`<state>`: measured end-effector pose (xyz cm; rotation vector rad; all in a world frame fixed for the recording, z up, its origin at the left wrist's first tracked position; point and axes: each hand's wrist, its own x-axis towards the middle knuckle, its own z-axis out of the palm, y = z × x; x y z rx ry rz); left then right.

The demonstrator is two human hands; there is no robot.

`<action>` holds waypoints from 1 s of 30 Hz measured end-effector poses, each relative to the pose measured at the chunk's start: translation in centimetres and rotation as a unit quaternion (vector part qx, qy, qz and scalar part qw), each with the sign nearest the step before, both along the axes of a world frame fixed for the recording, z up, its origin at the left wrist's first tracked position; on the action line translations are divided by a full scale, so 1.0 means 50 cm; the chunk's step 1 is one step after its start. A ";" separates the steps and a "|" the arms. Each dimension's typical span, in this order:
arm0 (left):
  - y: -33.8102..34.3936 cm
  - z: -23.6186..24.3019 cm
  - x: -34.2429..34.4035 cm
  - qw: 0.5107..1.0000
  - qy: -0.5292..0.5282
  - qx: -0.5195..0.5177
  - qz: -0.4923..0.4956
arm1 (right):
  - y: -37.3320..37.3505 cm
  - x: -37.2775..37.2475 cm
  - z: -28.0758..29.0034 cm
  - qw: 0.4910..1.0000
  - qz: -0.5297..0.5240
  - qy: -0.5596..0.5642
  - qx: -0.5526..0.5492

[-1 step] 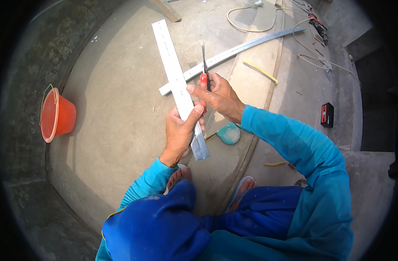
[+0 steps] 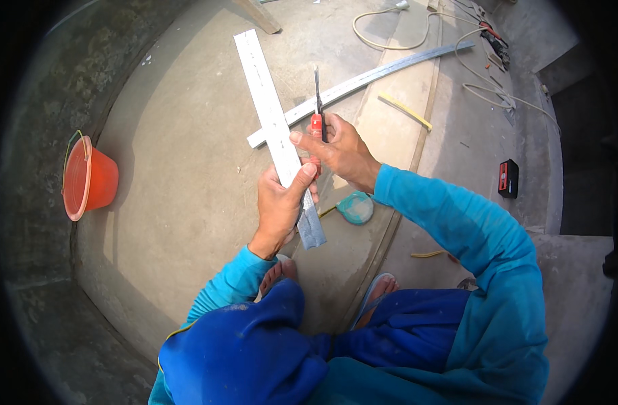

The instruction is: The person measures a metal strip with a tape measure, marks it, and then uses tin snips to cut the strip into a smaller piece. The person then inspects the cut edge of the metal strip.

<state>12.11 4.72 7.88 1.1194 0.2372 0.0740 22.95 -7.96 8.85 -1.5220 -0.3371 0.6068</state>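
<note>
My left hand (image 2: 280, 202) is closed around the lower part of a white-silver metal channel (image 2: 271, 121), thumb on top. The channel slants up and away to the left, its near end poking out below the hand. In my right hand (image 2: 346, 152) is a pair of tin snips (image 2: 316, 125) with red grips, blades pointing away from me, just right of the channel. The right thumb tip reaches the channel's edge. Some of the snips' grips are hidden by my fingers. Beyond, a second metal channel (image 2: 363, 79) lies across the floor, partly covered by the held one.
On the floor are a teal tape measure (image 2: 355, 208), a yellow strip (image 2: 405, 111) and a black-and-red box (image 2: 507, 179). An orange bucket (image 2: 101, 179) stands left by the wall. A pale cable (image 2: 390, 47) loops toward a power tool (image 2: 496, 46) at far right.
The far end of the held channel has shifted very slightly left. Both hands keep their grip and place.
</note>
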 end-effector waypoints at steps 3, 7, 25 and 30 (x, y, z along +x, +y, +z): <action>-0.005 -0.010 0.000 0.999 -0.010 0.023 0.020 | 0.010 -0.004 -0.013 0.999 -0.031 -0.038 0.020; -0.002 -0.014 0.001 0.999 -0.016 0.030 0.030 | 0.020 -0.004 -0.017 0.995 -0.051 -0.080 0.024; 0.192 -0.048 0.078 0.973 0.019 -0.171 0.155 | -0.101 -0.143 0.078 0.946 0.226 0.214 -0.096; 0.195 -0.039 0.100 0.973 0.015 -0.163 0.162 | -0.120 -0.200 0.083 0.929 0.264 0.242 -0.094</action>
